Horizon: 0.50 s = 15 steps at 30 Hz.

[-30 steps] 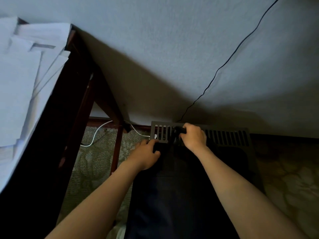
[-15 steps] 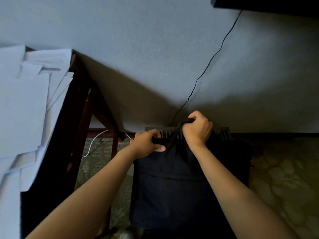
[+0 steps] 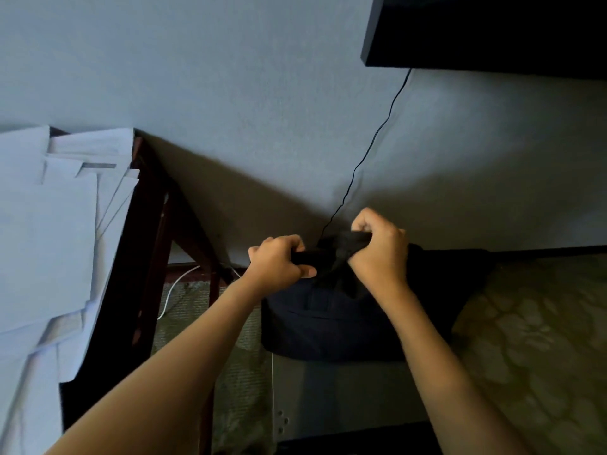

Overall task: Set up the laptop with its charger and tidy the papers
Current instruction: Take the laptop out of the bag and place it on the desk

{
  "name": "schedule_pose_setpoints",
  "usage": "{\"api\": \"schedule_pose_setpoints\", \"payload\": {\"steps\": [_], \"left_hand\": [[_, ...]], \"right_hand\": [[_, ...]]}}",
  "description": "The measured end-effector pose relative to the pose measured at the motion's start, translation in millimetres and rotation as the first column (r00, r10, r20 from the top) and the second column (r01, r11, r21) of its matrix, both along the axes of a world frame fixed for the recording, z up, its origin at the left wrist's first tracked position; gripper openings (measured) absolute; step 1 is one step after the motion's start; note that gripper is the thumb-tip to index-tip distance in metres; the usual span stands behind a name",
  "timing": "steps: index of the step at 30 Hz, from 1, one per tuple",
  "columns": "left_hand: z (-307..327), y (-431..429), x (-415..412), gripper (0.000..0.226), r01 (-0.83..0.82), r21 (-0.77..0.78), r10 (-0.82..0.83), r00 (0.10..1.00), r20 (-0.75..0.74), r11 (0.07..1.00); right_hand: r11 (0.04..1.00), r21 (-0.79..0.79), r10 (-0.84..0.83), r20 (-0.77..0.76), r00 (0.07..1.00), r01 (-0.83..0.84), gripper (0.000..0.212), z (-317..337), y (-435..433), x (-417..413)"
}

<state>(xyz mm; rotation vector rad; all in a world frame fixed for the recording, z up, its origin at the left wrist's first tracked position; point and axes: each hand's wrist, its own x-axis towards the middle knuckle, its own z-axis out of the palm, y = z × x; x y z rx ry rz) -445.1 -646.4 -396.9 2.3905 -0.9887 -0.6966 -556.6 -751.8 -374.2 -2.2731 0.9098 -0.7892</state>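
Both hands have come up from the floor with the one dark bag (image 3: 328,326), which now hangs clear of the carpet (image 3: 525,339), and the slotted grille seen a second ago is hidden behind it. At mid-frame the left hand (image 3: 279,261) has its fingers (image 3: 289,244) curled tight round the bag's top strap. The right hand (image 3: 377,247), just beside it and a little higher, has its fingers (image 3: 364,221) bunched round the fabric at the bag's top edge.

Two cables show. One thin black cable (image 3: 377,139) runs down the wall from the upper right to behind the bag, and one white cable (image 3: 170,297) lies on the floor under the table (image 3: 131,257).

Along the left edge of the frame, the papers (image 3: 49,241) lie on that single dark wooden table in a loose overlapping spread, too many and too layered to count. One dark slab (image 3: 492,27) fills the upper right corner. No laptop or charger is in sight.
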Motion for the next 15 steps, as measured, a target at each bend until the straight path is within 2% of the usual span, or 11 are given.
{"api": "schedule_pose_setpoints", "payload": {"steps": [1,2,3,5,7,8,10,11,13,14,15], "left_hand": [[0.4,2.1,-2.2,0.045,0.0,-0.009,0.0,1.0,-0.007,1.0],[0.7,4.6,-4.9,0.045,-0.002,-0.026,0.001,1.0,-0.007,1.0],[1.3,7.5,-8.1,0.046,-0.003,-0.043,0.003,1.0,-0.005,0.999],[1.6,13.6,-14.6,0.047,0.0,-0.07,0.0,1.0,-0.006,0.998],[0.6,20.2,-20.8,0.049,0.014,-0.097,-0.014,1.0,0.007,0.995],[0.2,24.0,-23.7,0.05,0.025,-0.104,-0.023,1.0,0.013,0.994],[-0.5,31.5,-28.4,0.051,0.048,-0.111,-0.048,0.999,0.0,0.993],[-0.3,34.6,-30.6,0.051,0.057,-0.112,-0.059,0.998,-0.013,0.992],[0.0,40.6,-34.9,0.051,0.064,-0.119,-0.07,0.996,-0.047,0.991],[-1.1,43.4,-36.8,0.051,0.058,-0.134,-0.066,0.996,-0.055,0.989],[-2.1,46.0,-38.8,0.051,0.053,-0.155,-0.062,0.997,-0.054,0.986]], "right_hand": [[0.984,0.087,0.17,-0.191,0.967,-0.155,0.023,6.1,-0.8,-8.0],[0.936,0.217,0.341,-0.36,0.868,-0.278,0.025,13.0,-2.1,-15.0],[0.865,0.365,0.486,-0.434,0.758,-0.346,0.025,20.6,-5.1,-20.7],[0.693,0.606,0.674,-0.351,0.65,-0.391,0.02,37.0,-12.0,-27.6],[0.524,0.772,0.741,-0.205,0.639,-0.36,0.027,50.9,-21.3,-26.7],[0.493,0.801,0.733,-0.172,0.659,-0.339,0.03,54.8,-24.7,-24.1],[0.561,0.772,0.616,-0.147,0.774,-0.299,0.028,52.3,-26.2,-15.3],[0.659,0.71,0.496,-0.162,0.853,-0.248,0.023,46.0,-24.7,-10.0],[0.908,0.412,0.211,-0.278,0.937,-0.083,0.02,29.6,-17.0,-0.9],[0.979,0.202,0.086,-0.37,0.925,-0.011,0.027,23.1,-8.9,1.3],[1.0,0.016,-0.017,-0.424,0.905,0.027,0.036,16.7,0.3,0.8]]}}
